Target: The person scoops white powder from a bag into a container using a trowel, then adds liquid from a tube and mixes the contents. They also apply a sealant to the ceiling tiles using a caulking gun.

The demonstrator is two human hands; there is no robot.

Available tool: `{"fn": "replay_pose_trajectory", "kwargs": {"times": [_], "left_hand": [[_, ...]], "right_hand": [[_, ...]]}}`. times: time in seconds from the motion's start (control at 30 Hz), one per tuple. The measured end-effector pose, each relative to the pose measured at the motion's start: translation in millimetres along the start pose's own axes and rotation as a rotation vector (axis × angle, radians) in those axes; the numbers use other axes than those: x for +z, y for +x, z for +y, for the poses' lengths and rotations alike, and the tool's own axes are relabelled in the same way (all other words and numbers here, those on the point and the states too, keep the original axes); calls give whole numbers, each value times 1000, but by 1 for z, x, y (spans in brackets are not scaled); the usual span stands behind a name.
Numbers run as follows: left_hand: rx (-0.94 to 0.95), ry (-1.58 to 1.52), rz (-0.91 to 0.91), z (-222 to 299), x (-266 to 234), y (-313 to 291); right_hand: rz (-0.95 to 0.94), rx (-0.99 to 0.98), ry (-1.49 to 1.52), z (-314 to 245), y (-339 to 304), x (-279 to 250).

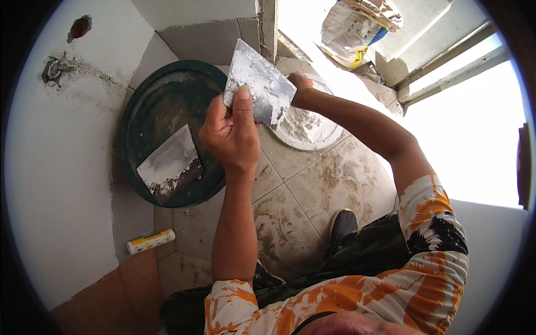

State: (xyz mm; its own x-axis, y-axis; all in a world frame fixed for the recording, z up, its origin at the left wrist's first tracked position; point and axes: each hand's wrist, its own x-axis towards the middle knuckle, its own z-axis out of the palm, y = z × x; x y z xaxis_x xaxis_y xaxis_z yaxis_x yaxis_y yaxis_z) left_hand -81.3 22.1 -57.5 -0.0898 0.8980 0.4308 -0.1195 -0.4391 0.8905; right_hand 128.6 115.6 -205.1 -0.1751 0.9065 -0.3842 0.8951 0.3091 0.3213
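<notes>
My left hand (231,131) grips a flat, four-sided grey plate (259,78) by its near left edge, thumb on top and fingers curled beneath. White paste is smeared over its face. At the plate's right corner is my right hand (302,91), with its fingers curled and mostly hidden. A small orange bit shows beside that hand; whether the hand holds it I cannot tell. Below the right hand and plate sits a round white container (319,147) with white paste in it. A second flat grey plate (170,162), also smeared white, lies on the green round tub (127,131).
A yellow and white tube (151,241) lies on the floor by the left wall. An opened bag (357,33) stands at the far right near a bright doorway. The tiled floor (285,218) is dusty. My shoe (344,222) is right of centre.
</notes>
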Motion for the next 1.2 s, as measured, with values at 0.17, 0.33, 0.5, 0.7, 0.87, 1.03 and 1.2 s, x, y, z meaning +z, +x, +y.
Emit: {"fn": "replay_pose_trajectory", "kwargs": {"times": [0.17, 0.33, 0.5, 0.7, 0.87, 1.03, 1.2], "left_hand": [[-5, -6, -8, 1, -1, 0], [15, 16, -14, -1, -2, 0], [-4, -9, -24, 1, 7, -1], [19, 35, -10, 0, -1, 0], [35, 71, 0, -1, 1, 0], [49, 86, 23, 0, 0, 1], [-13, 89, 35, 6, 7, -1]], "right_hand": [[223, -22, 383, 5, -7, 12], [258, -179, 120, -2, 2, 36], [359, -287, -23, 7, 3, 69], [-35, -395, -224, 14, -30, 8], [-124, -211, -265, 31, -43, 16], [38, -270, -8, 63, -81, 28], [26, -249, -28, 49, -86, 32]]}}
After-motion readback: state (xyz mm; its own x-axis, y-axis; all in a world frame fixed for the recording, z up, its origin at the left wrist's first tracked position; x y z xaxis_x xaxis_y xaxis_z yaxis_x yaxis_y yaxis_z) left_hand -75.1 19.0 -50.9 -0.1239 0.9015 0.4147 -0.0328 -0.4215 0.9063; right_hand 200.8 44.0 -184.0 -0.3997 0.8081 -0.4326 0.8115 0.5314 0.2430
